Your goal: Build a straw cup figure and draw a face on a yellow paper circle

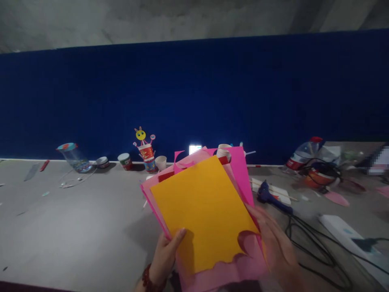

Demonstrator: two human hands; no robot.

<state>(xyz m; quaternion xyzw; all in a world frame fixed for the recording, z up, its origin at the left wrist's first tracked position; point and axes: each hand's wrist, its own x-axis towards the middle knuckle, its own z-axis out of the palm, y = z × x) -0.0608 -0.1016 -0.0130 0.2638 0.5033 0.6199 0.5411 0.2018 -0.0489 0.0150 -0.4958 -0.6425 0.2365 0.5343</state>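
A stack of coloured paper [206, 211] is held up over the table, with a yellow-orange sheet in front and pink, magenta and red sheets behind it. The yellow sheet's lower edge is cut in a wavy line, with a round notch at its lower right. My left hand [165, 255] grips the stack's lower left side, thumb on the yellow sheet, its other fingers hidden behind. Along the right edge lies my right hand [275, 239], slightly blurred, its fingers against the sheets and partly hidden. Behind the stack stand paper cups [224, 152], partly covered.
A paper-cup figure with a yellow face [145, 152] stands at the back, near a white cup [161, 162] and a clear jug [74, 157]. To the right lie a blue glue gun [272, 198], black cables, a white power strip [349, 233] and a plastic bottle [304, 156].
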